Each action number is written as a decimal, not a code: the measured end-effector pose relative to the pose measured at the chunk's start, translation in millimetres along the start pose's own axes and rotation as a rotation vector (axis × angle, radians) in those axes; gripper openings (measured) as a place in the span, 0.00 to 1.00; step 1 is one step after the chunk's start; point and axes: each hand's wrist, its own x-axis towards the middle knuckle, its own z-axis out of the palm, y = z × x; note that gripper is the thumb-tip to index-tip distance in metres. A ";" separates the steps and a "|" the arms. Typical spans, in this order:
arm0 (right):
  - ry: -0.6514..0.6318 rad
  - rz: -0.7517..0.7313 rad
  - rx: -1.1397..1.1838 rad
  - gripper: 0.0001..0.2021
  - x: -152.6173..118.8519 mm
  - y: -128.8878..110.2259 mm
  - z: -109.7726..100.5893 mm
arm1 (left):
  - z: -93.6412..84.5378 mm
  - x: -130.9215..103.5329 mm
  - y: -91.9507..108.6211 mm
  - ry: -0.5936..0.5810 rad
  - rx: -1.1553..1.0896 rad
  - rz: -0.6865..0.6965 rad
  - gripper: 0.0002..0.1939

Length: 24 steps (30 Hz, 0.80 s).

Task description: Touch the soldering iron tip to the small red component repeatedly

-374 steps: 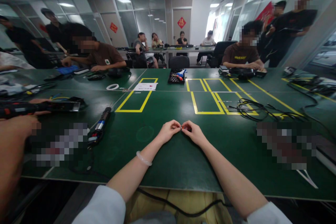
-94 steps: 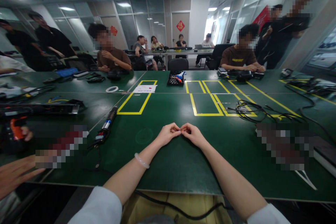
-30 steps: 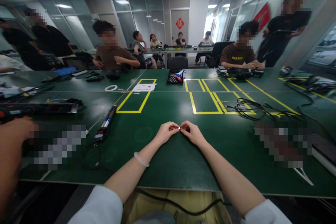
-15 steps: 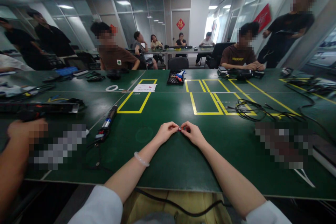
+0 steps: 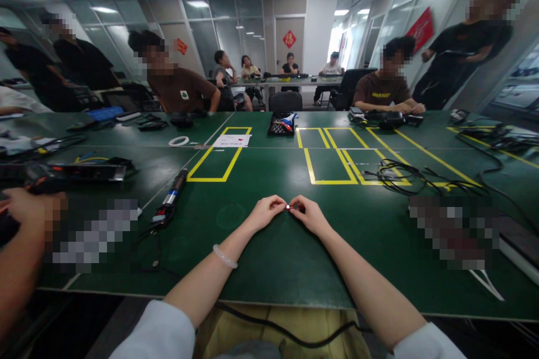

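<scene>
My left hand (image 5: 268, 212) and my right hand (image 5: 309, 214) meet just above the table, fingertips almost touching. Between them is a small red piece with a bright white or silvery end (image 5: 288, 207), too small to name. Thumb and fingers of each hand are pinched together on it, and they hide most of it. Both forearms rest near the front of the green table (image 5: 269, 269).
Left of my arms lies a tube-shaped device with wires (image 5: 172, 196). A co-worker's hand (image 5: 31, 207) grips a dark tool at far left. Ahead are a black tray of tools (image 5: 281, 132), yellow tape outlines and a white tape roll (image 5: 179, 141); black cables (image 5: 396, 174) lie right.
The small piece has turned slightly and shows a brighter face; my hands stay nearly in place. At left, the co-worker's hand has shifted left, and a seated person across the table leans further left.
</scene>
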 end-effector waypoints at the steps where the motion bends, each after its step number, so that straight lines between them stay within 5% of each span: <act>1: -0.002 0.001 0.008 0.05 0.0 -0.1 -0.5 | -2.7 -0.2 1.1 -0.023 0.010 -0.003 0.15; 4: -0.005 0.001 0.020 0.05 -0.3 1.8 -1.0 | -18.5 -3.5 2.8 -0.083 0.087 -0.027 0.18; 8: -0.002 0.001 0.011 0.06 -0.8 5.8 -0.5 | -60.9 -18.2 -2.2 -0.062 0.325 -0.092 0.23; 15: -0.006 0.008 0.023 0.05 -1.1 2.0 -2.7 | -152.7 -70.1 -32.0 0.396 1.122 -0.493 0.32; 19: -0.004 0.013 0.008 0.05 -0.9 2.8 -4.7 | -185.2 -99.1 -50.6 0.562 1.130 -0.772 0.39; 24: -0.004 0.005 0.008 0.05 -0.5 5.8 -5.5 | -208.7 -112.8 -58.0 0.482 0.903 -0.973 0.37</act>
